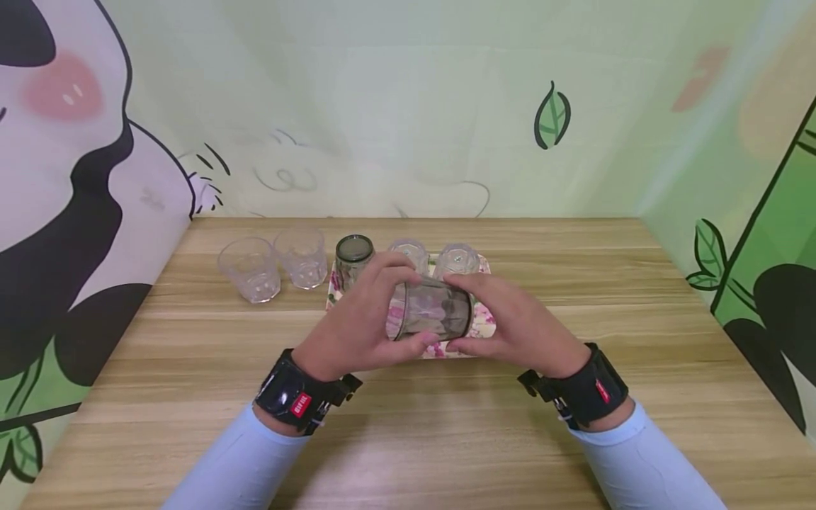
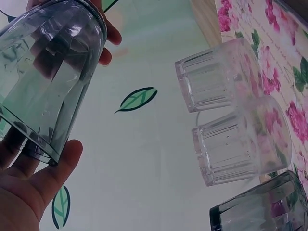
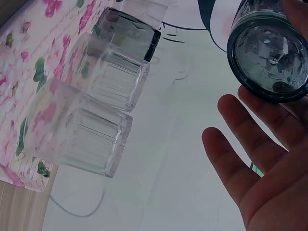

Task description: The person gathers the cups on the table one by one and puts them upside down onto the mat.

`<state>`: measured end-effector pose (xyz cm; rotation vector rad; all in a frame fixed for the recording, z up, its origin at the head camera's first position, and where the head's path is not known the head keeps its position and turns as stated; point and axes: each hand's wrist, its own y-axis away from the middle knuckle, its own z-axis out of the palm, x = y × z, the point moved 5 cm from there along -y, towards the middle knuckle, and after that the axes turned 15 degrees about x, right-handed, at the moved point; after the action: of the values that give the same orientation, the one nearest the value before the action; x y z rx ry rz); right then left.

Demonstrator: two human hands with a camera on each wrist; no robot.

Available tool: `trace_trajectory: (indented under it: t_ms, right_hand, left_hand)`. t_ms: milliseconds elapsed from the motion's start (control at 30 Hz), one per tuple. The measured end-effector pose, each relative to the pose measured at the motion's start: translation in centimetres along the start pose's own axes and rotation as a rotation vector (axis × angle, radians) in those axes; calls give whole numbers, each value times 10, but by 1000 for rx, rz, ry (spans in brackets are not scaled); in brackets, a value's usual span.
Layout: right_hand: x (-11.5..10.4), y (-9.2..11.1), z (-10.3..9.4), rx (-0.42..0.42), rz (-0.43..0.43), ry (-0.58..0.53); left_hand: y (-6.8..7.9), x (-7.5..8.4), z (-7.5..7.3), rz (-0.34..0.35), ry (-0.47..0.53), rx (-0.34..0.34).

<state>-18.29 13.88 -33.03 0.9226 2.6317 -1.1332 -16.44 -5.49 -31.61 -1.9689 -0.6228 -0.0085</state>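
A smoky grey faceted drinking glass (image 1: 436,309) lies sideways in the air over a floral tray (image 1: 484,327), held between both hands. Its rim end is gripped by my left hand (image 1: 357,326), thumb below and fingers above. My right hand (image 1: 523,322) holds the base end between thumb and forefinger; the glass's thick round base (image 3: 272,61) faces that palm in the right wrist view. Behind the hands, another grey glass (image 1: 354,249) stands upside down on the tray. Two clear glasses, one in the middle (image 1: 409,251) and one at right (image 1: 457,261), are upside down beside it.
Left of the tray, two clear glasses, an outer one (image 1: 256,273) and an inner one (image 1: 306,262), stand upright on the wooden table (image 1: 408,425). A printed cloth backdrop (image 1: 408,127) rises along the table's back edge and both sides.
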Motion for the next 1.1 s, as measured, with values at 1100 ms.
trace_trajectory:
  t_ms: [1100]
  right_hand:
    - [3, 3, -19, 280, -146, -106]
  left_hand:
    - [2, -8, 4, -8, -159, -107]
